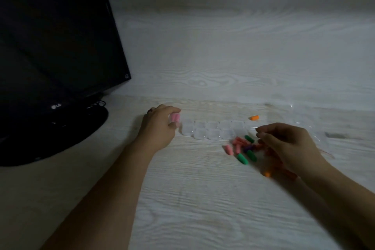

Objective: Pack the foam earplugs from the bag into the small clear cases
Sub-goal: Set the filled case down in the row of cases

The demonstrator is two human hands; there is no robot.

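My left hand (160, 126) grips a small clear case (175, 119) holding pink earplugs, at the left end of a row of small clear cases (211, 132) on the pale wooden table (192, 199). A loose pile of foam earplugs (242, 149) in pink, green, purple and orange lies just right of the row. My right hand (288, 146) hovers over the pile's right side with its fingers curled; whether it holds an earplug is not visible. One orange earplug (254, 117) lies alone behind the row. The clear bag (304, 124) lies flat behind my right hand.
A black monitor (52, 42) on a round black stand (60, 138) fills the left side, close to my left arm. The pale wall rises behind the table.
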